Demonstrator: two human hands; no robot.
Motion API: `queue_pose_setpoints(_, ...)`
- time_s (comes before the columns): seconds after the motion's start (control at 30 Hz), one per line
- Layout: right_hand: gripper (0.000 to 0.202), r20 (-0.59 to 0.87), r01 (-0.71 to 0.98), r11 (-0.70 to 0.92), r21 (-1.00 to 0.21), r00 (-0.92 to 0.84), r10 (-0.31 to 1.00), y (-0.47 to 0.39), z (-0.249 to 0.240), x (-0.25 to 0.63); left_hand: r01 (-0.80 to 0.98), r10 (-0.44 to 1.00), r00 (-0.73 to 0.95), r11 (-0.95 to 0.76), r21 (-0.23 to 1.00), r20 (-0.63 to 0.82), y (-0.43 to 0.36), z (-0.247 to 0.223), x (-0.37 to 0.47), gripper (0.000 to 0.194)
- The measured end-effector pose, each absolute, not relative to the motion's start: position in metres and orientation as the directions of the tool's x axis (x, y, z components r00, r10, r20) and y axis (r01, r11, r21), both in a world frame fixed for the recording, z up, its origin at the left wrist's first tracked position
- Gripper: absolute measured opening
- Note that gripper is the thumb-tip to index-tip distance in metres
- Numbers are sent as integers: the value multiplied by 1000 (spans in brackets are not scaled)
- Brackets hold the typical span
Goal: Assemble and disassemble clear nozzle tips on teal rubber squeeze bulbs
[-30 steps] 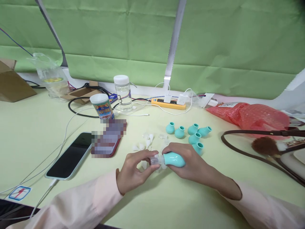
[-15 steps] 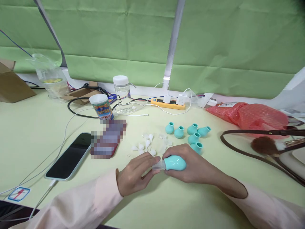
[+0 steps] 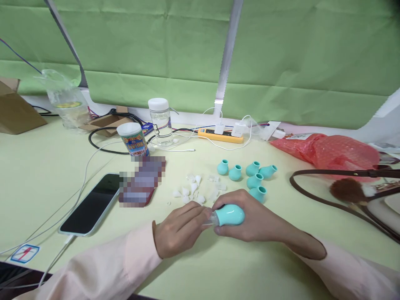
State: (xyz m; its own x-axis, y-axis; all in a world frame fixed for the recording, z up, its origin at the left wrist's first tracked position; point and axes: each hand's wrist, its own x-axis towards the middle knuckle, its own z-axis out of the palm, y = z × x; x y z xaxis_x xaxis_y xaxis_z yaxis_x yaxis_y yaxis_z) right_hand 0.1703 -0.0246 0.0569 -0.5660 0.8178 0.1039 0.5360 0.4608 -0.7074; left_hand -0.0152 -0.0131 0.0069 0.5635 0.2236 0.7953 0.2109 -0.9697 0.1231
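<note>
My right hand [image 3: 250,216] is wrapped round a glossy turquoise rubber bulb [image 3: 230,214], which lies on its side with its neck to the left. A clear plastic nozzle [image 3: 215,218] sits at the bulb's neck. My left hand [image 3: 183,227] is closed on the nozzle's left end, and its fingers hide much of it. Just beyond my hands lie several small white tips [image 3: 185,192] and some clear plastic pieces [image 3: 215,193]. More turquoise bulbs [image 3: 235,172] stand or lean in a loose group behind my right hand, most with their open necks up.
To the left lie a phone [image 3: 92,206] on a charging cable and a pixelated dark red item [image 3: 143,181]. A paper cup [image 3: 133,139], a lidded bottle [image 3: 161,123] and a yellow power strip [image 3: 220,135] stand behind. On the right are a red bubble-wrap bag [image 3: 331,152] and a brown strap [image 3: 300,189].
My left fingers have closed further over the clear nozzle and slid slightly right, covering more of it. My right hand and the bulb have hardly moved.
</note>
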Motion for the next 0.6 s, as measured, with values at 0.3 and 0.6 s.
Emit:
queue_pose_setpoints(0.3, 11, 125, 529, 417, -739, -501, 857, -26, 58, 168, 177, 288, 479, -957, 229, 829, -9, 13, -16, 46)
queue_pose_setpoints(0.6, 19, 284, 574, 338, -746, -185, 941, -19, 67, 173, 470, 493, 867, -855, 219, 66, 15, 39, -42, 27)
